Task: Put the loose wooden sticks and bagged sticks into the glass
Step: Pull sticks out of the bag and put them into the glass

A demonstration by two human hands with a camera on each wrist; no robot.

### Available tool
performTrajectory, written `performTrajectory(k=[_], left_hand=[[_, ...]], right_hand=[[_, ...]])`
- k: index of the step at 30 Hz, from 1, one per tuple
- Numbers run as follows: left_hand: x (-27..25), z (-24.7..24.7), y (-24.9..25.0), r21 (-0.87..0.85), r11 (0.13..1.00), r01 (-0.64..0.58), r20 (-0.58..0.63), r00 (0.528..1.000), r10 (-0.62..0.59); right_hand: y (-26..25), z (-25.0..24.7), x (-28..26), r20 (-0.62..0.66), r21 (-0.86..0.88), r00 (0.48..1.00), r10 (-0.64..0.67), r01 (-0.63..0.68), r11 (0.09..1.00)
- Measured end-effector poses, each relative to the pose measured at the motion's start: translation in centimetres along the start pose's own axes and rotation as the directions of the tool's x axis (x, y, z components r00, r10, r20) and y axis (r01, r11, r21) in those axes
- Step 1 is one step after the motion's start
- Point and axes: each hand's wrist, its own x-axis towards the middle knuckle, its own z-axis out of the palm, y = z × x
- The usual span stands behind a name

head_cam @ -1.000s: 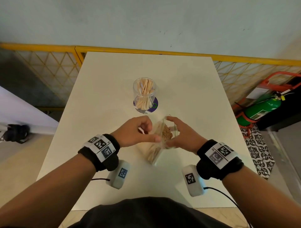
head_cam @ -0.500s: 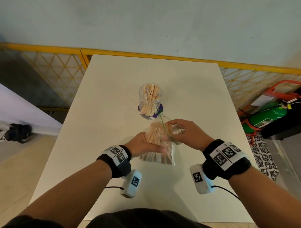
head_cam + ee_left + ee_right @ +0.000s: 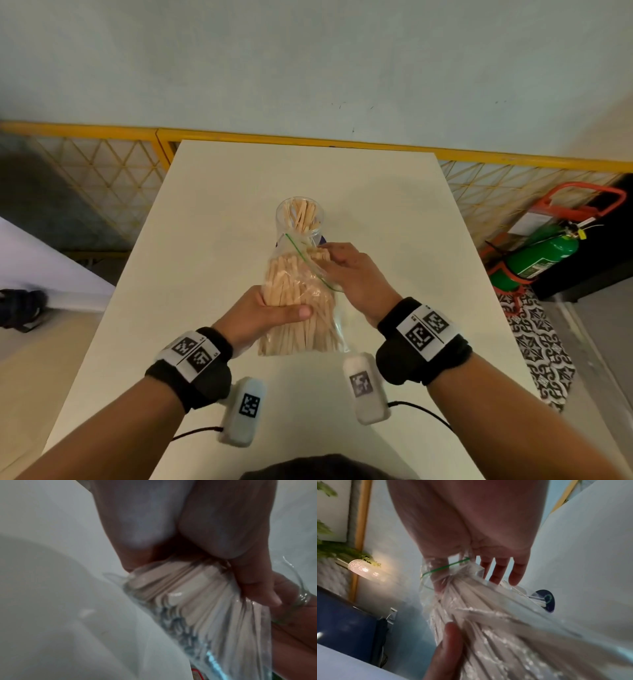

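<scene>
A clear, crinkled plastic bag sits at the centre of the head view, stuffed with flat, pale wooden sticks packed side by side like a bundle. The film is thin and glossy, catching light in small creases, and a green zip line runs slantwise across its upper part. The bag's long axis runs from lower centre of the frame up toward the glass, with the open mouth at the upper end, just below the glass rim.

The left hand grips the bag round its middle; its fingers are curled about the bundle, the thumb lying across the front. The right hand is at the bag's mouth, to the right of centre; in the right wrist view its thumb seems to pinch the film by the green line while three fingers reach out fairly straight over the stick ends.

The glass is a clear, round, straight-walled tumbler standing upright on the tabletop, just above the bag in the frame. It already holds loose sticks, leaning at mixed angles with their ends near the rim. Under it lies a dark round coaster.

The tabletop is smooth, matt and off-white. Beyond it runs a yellow rail with diamond mesh, and at the right edge lies a green cylinder in an orange frame.
</scene>
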Motion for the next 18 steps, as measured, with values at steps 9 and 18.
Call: performTrajectory(k=[9, 18], left_hand=[[-0.5, -0.2, -0.1, 0.115, 0.992, -0.058, 0.04, 0.998, 0.054], [-0.5, -0.4, -0.3, 0.168, 0.986, -0.02, 0.014, 1.0, 0.018]], right_hand=[[-2.5, -0.8, 1.3, 0.04, 0.22, 0.999, 0.023, -0.031, 0.975], [-1.9, -0.7, 3.3, 0.035, -0.083, 0.998, 0.044, -0.04, 0.996]])
